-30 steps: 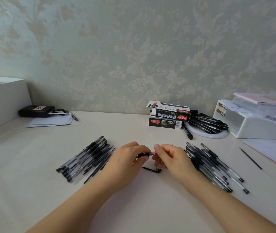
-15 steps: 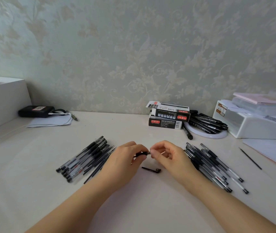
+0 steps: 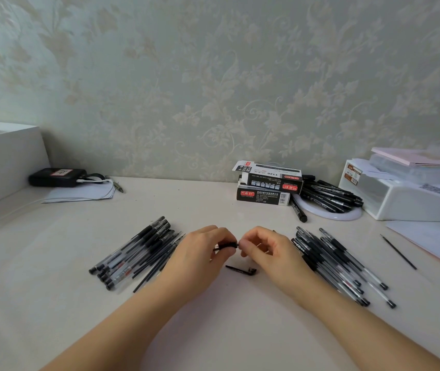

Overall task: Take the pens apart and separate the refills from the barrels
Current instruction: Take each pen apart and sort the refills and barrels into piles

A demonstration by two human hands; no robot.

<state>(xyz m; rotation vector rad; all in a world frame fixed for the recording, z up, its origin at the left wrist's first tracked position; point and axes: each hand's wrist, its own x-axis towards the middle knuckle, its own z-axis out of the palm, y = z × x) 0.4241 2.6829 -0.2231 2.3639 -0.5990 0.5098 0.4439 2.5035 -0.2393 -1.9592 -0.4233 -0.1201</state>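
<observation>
Pinching one black pen (image 3: 227,245) between both hands, left (image 3: 200,253) and right (image 3: 267,250).

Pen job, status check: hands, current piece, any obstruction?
Left hand and right hand both pinching a black pen part. Loose pen cap on table beneath. Nothing blocking.

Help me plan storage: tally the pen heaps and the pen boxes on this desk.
pen heaps: 3 (left, right, back on the white ring)
pen boxes: 2, stacked
Total: 5
</observation>
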